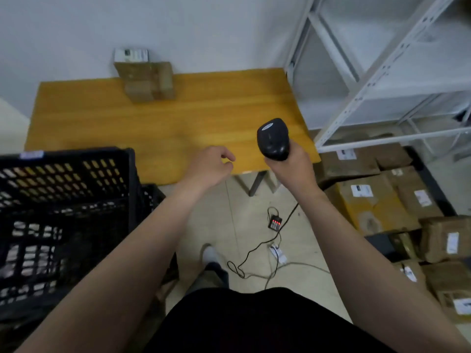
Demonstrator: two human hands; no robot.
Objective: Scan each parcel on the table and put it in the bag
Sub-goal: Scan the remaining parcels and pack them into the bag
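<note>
1. Head view: a wooden desk (pixel 178 123) is shown.
2. A black crate (pixel 63 200) is set at its near left corner.
3. Brown parcels (pixel 149 84) are stacked at its far edge; the white label (pixel 131 55) on top is too blurred to be read.
4. A scanner (pixel 272 138) is gripped by the right hand (pixel 293 169) at the near right corner.
5. Nothing is held by the loosely curled left hand (pixel 209 166) at the near edge.

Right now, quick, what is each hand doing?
Left hand: open, fingers loosely curled, holding nothing.
Right hand: closed around the black scanner.
</note>
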